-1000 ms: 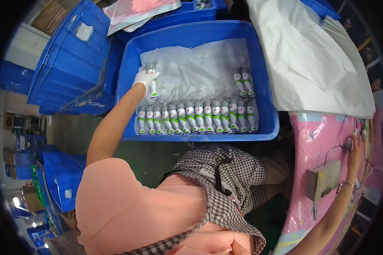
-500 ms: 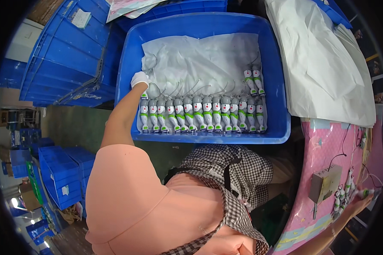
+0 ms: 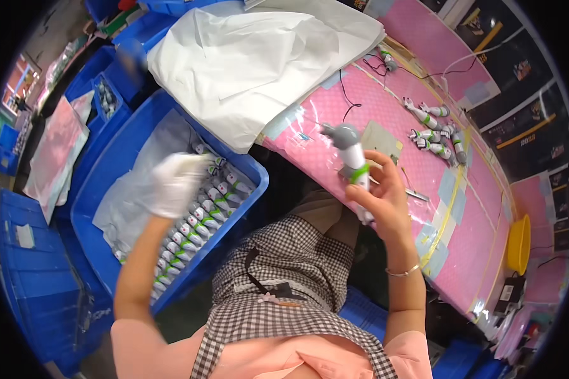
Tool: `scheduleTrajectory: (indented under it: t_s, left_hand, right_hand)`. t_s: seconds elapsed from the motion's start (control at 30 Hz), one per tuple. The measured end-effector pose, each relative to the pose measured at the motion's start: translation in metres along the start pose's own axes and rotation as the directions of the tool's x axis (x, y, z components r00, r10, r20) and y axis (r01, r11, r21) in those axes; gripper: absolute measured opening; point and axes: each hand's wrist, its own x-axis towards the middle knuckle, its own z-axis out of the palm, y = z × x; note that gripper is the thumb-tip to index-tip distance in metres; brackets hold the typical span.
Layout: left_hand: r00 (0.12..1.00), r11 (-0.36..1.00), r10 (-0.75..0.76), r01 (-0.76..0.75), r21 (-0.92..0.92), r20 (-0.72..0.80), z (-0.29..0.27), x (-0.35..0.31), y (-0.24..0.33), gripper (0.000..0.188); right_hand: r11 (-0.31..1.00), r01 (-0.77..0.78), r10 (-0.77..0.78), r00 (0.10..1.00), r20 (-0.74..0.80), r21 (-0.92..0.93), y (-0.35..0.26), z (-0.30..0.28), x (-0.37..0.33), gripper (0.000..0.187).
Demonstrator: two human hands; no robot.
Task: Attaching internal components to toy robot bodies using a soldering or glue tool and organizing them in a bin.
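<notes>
My right hand (image 3: pixel 389 196) is bare and closed around a white toy figure (image 3: pixel 354 155) with a grey top and a green band, raised beside the pink-covered table (image 3: pixel 310 155). A thin grey strand sticks out from the figure's top. My left hand (image 3: pixel 172 184), in a white glove, is over the blue bin (image 3: pixel 256 184); motion smears its fingers, so their grip is unclear. Under and beside it, a row of similar figures (image 3: pixel 199 225) lies packed along the bin's near side. White sheeting (image 3: pixel 142 161) lines the bin.
Several more figures (image 3: pixel 437 129) lie piled on the table near a grey box (image 3: pixel 382 142) and a dark cord (image 3: pixel 344 95). Large white sheets (image 3: pixel 240 57) are draped at the back. A yellow container (image 3: pixel 518 243) stands at the far right, blue crates (image 3: pixel 38 265) at the left.
My view has turned toward the table on the right. The right hand has brought a figure from the table toward the middle. The left hand has left the bin's left edge.
</notes>
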Motion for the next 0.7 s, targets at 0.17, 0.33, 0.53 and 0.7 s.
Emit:
scheduleTrajectory:
  t_s: [0.17,0.33,0.53,0.7]
  left_hand:
    - [0.764,0.458,0.085,0.540,-0.706,0.639,0.129,0.034,0.110,0.043]
    - [0.791,-0.014,-0.154,0.597,-0.802,0.592,0.148,0.041,0.137,0.029]
    - [0.832,0.168,-0.190,0.551,-0.818,0.521,0.149,0.039,0.144,0.020]
    - [0.899,0.492,-0.207,0.436,-0.754,0.385,0.156,0.036,0.141,0.016]
  right_hand:
    - [0.979,0.099,-0.087,0.993,-0.076,0.180,0.027,0.016,-0.002,0.044]
    - [0.904,-0.083,0.093,0.996,-0.003,0.420,0.034,-0.009,-0.022,0.038]
    - [0.802,0.018,-0.039,0.999,0.022,0.597,0.065,-0.012,-0.035,0.039]
    - [0.762,0.017,-0.042,0.999,0.023,0.648,0.072,-0.006,-0.035,0.036]
